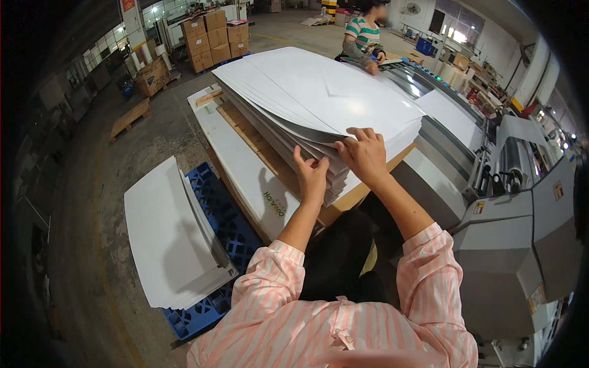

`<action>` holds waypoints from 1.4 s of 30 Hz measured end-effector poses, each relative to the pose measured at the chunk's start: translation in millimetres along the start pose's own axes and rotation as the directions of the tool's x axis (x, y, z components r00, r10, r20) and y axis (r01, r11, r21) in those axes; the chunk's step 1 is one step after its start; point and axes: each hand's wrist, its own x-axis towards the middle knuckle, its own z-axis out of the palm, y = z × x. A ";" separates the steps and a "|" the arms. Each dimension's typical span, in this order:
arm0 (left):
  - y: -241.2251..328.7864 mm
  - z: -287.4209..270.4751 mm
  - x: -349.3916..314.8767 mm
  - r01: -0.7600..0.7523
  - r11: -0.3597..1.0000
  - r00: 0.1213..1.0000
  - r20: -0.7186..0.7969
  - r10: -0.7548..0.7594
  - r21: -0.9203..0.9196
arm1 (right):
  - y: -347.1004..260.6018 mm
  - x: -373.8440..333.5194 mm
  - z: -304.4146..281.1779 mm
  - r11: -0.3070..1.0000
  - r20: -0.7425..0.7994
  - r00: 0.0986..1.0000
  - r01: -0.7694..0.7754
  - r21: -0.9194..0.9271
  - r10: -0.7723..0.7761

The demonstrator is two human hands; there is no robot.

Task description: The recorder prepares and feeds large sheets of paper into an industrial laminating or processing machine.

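While I lean over the tall stack of white sheets (319, 98), my left hand (311, 175) presses against the stack's near edge, fingers curled and thumb up, pinching the sheet corners there (how many sheets it has, I cannot tell). My right hand (363, 153) lies just beside it on the stack's top corner, fingers spread flat over the uppermost sheets, thumb tucked at the edge, holding nothing closed. That stack sits on a wooden pallet (245, 132), straight ahead of me. Left of the stack, lower down, a smaller pile of white sheets (169, 236) rests on a blue plastic pallet (211, 202). Right of the stack stands a grey machine (509, 233) with rollers. Beyond the stack, a person in a striped shirt (363, 34) works at the machine's far end, and brown cartons (215, 38) stand far behind.
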 end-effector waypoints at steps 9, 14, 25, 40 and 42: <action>-6.4 0.6 2.3 0.132 0.991 0.977 0.175 -0.125 -0.027 | 44.3 13.7 39.4 0.738 0.081 0.994 -0.113 0.665 0.079; -12.4 2.8 0.9 -0.034 0.985 0.981 0.193 0.001 0.170 | 54.2 34.2 21.5 0.527 0.021 0.921 -0.242 0.815 0.389; -4.4 -8.8 -2.4 -0.002 0.985 0.988 0.153 -0.024 0.170 | 29.1 -13.3 31.5 0.870 0.048 0.975 0.170 0.463 -0.216; -6.1 -13.5 7.0 0.022 0.979 0.984 0.168 -0.057 0.204 | 19.4 5.0 42.3 0.782 -0.223 0.965 0.242 0.574 -0.134; 1.8 -7.2 7.2 0.158 0.987 0.981 0.109 -0.158 0.008 | 16.3 -11.3 43.1 0.850 0.052 0.965 0.201 0.486 -0.257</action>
